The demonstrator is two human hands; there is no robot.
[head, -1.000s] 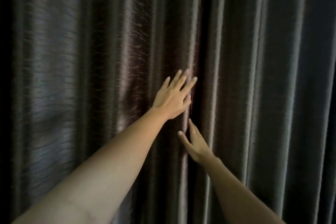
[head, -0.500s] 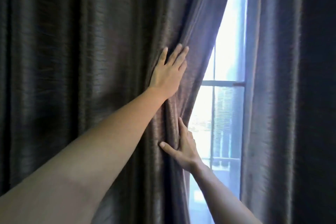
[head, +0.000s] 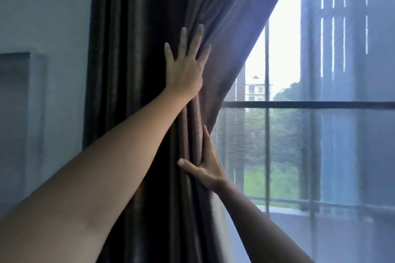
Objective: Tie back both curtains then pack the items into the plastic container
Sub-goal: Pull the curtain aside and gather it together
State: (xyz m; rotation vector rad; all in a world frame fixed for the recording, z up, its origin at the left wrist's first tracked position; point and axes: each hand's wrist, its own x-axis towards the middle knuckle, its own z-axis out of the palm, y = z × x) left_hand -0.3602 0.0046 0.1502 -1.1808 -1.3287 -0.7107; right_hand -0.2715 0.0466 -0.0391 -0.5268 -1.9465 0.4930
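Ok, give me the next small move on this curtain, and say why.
Probably curl the right hand round the bunched folds. The dark curtain is gathered clear of the window, yet that hand and the left hand only press flat on it, so nothing holds it for tying.

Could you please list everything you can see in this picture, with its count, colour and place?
curtain: one, dark brown, bunched left of centre
wall: one, pale grey, far left
window: one, dark bars, right half
translucent layer: one, bluish, over the window's right part; fabric or screen, cannot tell
building: one, white, outside
trees: several, green, outside
left hand: flat on the curtain, upper
right hand: straight fingers pressing the curtain's folds, lower
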